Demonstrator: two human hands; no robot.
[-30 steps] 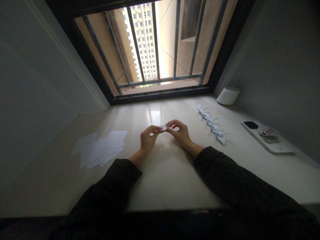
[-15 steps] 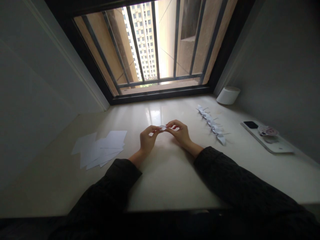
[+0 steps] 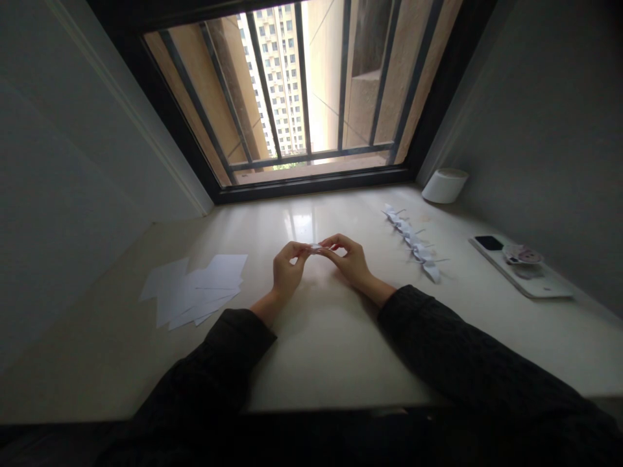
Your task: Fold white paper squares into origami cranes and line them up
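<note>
Between my fingertips is a small folded piece of white paper (image 3: 316, 247), mostly covered by the fingers. My left hand (image 3: 288, 269) pinches it from the left with thumb and forefinger. From the right, my right hand (image 3: 351, 261) pinches its other side, the fingertips of both hands almost meeting. Both hands are just above the pale sill. To the right lies a row of several folded white paper figures (image 3: 413, 242), which look like origami cranes. Left of my hands, loose sheets of white paper (image 3: 195, 292) overlap in a pile.
A white phone (image 3: 545, 282) with a round grip on its back lies at the right. A white cylindrical object (image 3: 444, 186) leans in the far right corner. Beyond the sill (image 3: 321, 363) is a barred window with a dark frame (image 3: 311, 189).
My fingertips have drawn slightly closer together over the folded paper, the right hand shifting a little to the left. Less of the paper shows now. Everything else stays put.
</note>
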